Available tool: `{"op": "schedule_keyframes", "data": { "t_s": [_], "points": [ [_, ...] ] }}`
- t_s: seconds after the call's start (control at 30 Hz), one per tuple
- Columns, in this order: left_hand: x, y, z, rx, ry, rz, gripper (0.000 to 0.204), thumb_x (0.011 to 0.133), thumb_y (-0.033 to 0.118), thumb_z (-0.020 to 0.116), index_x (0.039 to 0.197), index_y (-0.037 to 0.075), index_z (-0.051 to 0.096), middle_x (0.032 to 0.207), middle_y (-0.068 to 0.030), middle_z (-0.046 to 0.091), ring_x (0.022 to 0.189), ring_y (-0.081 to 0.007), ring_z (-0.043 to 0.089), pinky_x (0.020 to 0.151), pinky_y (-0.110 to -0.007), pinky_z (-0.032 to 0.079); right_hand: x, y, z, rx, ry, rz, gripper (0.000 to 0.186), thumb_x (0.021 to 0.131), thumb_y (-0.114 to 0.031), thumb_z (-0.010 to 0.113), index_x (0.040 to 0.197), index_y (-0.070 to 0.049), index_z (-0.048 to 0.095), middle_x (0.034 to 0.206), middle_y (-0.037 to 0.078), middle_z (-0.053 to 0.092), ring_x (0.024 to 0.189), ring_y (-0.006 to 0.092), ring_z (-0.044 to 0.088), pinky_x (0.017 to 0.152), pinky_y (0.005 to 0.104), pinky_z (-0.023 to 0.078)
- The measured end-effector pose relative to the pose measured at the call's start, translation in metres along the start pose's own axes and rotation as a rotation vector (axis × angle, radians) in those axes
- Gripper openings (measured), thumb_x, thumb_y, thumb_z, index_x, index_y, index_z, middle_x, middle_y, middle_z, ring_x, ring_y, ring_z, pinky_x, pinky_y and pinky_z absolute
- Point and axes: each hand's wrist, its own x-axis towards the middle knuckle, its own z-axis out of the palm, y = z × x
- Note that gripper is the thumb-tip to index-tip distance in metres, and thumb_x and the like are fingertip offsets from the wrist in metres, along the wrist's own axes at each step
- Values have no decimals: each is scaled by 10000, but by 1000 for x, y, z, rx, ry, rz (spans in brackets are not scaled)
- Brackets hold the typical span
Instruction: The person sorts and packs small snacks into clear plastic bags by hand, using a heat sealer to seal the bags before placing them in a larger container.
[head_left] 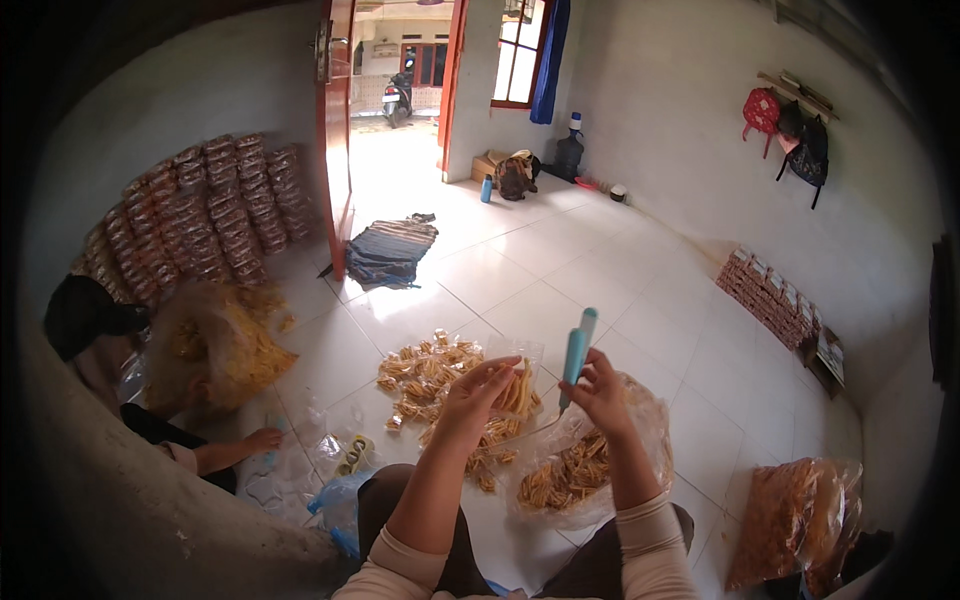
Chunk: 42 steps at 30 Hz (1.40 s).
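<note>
A clear packet [522,385] of slim golden sticks [520,398] is gripped in the left hand [476,396] at the right edge of a heap [428,366]; a teal tool [575,356] is clamped in the right hand [598,396], held apart. The heap is flanked at right by a clear bag [648,425]; beyond, white floor [590,265] is spread toward the door [336,150].

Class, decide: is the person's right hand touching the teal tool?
Touching. The head view shows the right hand wrapped against the teal tool, with no gap between them.
</note>
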Motion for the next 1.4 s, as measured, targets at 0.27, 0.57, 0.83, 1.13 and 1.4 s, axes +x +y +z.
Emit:
{"op": "schedule_keyframes", "data": {
  "t_s": [0.27, 0.57, 0.83, 1.13, 1.4],
  "points": [
    [6, -25, 7, 67, -48, -80, 277, 861, 246, 593, 1064, 59, 620, 909, -27, 616, 790, -109, 578, 694, -297, 513, -44, -7, -46, 145, -105, -5, 619, 808, -57, 603, 1324, -49, 261, 844, 59, 526, 744, 144, 555, 691, 290, 488],
    [6, -38, 26, 288, -76, -218, 302, 867, 287, 579, 1062, 61, 624, 916, -17, 621, 821, -84, 569, 681, -245, 476, -70, -16, -50, -151, 26, 48, 567, 786, -149, 673, 1234, -21, 352, 870, 54, 542, 774, 103, 535, 641, 246, 451],
    [5, -40, 26, 295, -140, -191, 269, 865, 216, 583, 1057, 33, 623, 930, -40, 636, 853, -87, 574, 743, -230, 460, -72, -24, -58, -214, -139, 152, 477, 822, -275, 642, 1148, 10, 441, 810, 43, 542, 667, 95, 532, 590, 241, 450],
    [4, -35, 29, 395, -233, -246, 239, 875, 170, 564, 1033, -1, 616, 922, -51, 633, 797, -83, 575, 693, -208, 454, -74, -19, -55, -71, -279, 251, 430, 856, -294, 591, 1138, 13, 483, 706, 16, 516, 548, 78, 510, 504, 223, 430],
    [5, -41, 23, 515, -263, -244, 229, 874, 174, 572, 1007, -4, 628, 888, -48, 631, 795, -76, 566, 691, -206, 450, -73, -21, -50, -170, -256, 258, 376, 860, -301, 584, 1079, -2, 516, 670, 3, 506, 520, 72, 507, 480, 223, 424]
  ]
}}
